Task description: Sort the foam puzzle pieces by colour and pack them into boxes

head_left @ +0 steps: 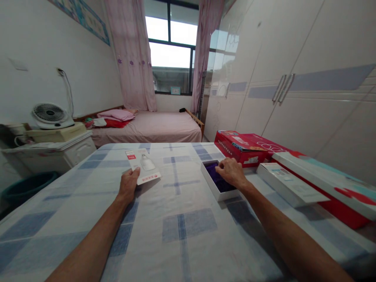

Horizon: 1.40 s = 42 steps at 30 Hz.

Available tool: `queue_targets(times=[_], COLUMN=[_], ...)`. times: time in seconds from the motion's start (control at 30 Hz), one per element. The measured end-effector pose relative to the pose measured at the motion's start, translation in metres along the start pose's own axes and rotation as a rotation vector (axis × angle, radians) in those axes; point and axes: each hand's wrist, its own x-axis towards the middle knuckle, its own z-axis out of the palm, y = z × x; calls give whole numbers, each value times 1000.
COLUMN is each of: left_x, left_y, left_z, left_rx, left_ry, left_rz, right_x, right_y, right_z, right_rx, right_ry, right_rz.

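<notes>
My left hand (pixel 128 184) grips the lower left corner of a flat white bulb packaging card (pixel 143 166), thumb on top. A light bulb is pictured on it, with red print along its edges. To the right, an open white box (pixel 212 183) with a dark purple lining (pixel 219 179) rests on the table. My right hand (pixel 232 171) is over the right part of this box, its fingers curled together against or just above the lining. Whatever those fingers may hold is hidden.
A blue-and-white checked cloth covers the table (pixel 176 243). At the right lie a red box (pixel 237 148), a white box lid (pixel 289 182) and a long red-and-white box (pixel 331 184). Beyond are a bed (pixel 164 125), a fan (pixel 49 114) and a wardrobe (pixel 293 47).
</notes>
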Motion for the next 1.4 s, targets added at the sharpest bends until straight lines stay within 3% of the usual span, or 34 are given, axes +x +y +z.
queue_targets(times=[0.13, 0.3, 0.4, 0.57, 0.7, 0.93, 1.03, 1.1, 1.4], left_x=[3, 6, 8, 10, 9, 15, 12, 9, -14], left_y=[-3, -7, -10, -12, -13, -20, -18, -15, 0], left_z=[0, 1, 0, -2, -1, -3, -3, -1, 2], left_rx=[-3, 4, -20, 33, 10, -12, -11, -2, 119], left_ry=[2, 19, -4, 0, -12, -40, -21, -5, -17], left_rz=[3, -19, -20, 32, 11, 35, 22, 12, 88], right_x=[6, 16, 15, 8, 9, -1, -19, -31, -43], right_y=[13, 21, 15, 7, 7, 28, 35, 35, 37], right_z=[-7, -7, 2, 21, 27, -1, -11, -11, 0], right_rx=[42, 236, 240, 167, 188, 309, 280, 265, 258], right_ry=[109, -29, -45, 46, 15, 10, -76, -119, -12], right_rz=[80, 133, 132, 58, 4, -51, -60, -75, -72])
